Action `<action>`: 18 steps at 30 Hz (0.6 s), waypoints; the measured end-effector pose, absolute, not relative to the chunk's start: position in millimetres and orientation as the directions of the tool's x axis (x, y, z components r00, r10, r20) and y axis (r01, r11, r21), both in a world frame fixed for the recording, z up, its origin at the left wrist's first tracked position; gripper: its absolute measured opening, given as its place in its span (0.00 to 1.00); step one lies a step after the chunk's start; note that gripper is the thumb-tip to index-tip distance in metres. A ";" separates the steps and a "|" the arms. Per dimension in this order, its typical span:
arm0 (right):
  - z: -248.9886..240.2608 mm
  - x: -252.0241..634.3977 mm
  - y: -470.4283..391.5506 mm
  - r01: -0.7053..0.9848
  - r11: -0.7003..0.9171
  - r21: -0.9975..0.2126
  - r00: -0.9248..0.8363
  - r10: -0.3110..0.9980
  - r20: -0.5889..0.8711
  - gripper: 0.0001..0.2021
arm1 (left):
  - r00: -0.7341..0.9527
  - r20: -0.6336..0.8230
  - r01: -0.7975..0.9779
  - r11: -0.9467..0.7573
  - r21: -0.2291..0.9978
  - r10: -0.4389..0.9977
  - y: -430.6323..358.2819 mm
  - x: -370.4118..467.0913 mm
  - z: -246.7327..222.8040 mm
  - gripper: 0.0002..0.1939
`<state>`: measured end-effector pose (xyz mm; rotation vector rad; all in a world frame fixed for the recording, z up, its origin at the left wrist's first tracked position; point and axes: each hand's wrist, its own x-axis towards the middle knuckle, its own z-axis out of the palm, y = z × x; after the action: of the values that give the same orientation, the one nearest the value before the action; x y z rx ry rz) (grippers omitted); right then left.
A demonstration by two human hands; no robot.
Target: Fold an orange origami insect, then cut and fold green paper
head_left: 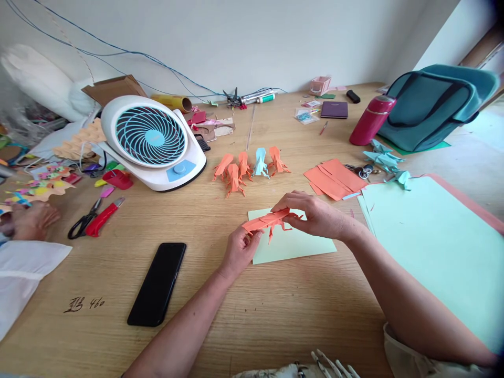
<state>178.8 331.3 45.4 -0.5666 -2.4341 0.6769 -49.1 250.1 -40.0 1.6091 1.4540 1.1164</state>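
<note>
An orange origami insect (270,220) with thin folded legs is held between my two hands, just above a pale green sheet of paper (295,249). My left hand (241,249) pinches its left end between thumb and fingers. At its right end, my right hand (311,214) is closed on it, thumb below and fingers on top. Beyond my hands stand several finished orange origami insects (234,181) and a light blue one (260,163). A stack of orange paper (334,178) lies to the right of them.
Left are a white fan (149,136), scissors (84,218), a red utility knife (104,216) and a black phone (157,283). A co-worker's hand (33,220) rests at the far left. Right are large green sheets (433,247), blue origami insects (384,157), a pink bottle (372,121) and a teal bag (429,110).
</note>
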 end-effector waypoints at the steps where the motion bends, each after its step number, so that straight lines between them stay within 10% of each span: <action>1: 45.4 178.8 331.3 0.248 0.786 -0.566 -0.762 0.519 0.387 0.13 | 0.004 0.148 0.398 -0.138 0.907 0.989 250.2 -49.0 -39.7 0.11; 18: 44.7 179.3 331.3 0.347 0.822 -0.452 -0.773 0.524 0.359 0.14 | 0.032 0.181 0.392 -0.179 0.902 0.983 250.9 -48.4 -37.2 0.11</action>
<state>179.3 331.3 44.7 -0.6448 -2.5263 0.5005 -48.4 250.9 -37.2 1.6472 1.4140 1.1311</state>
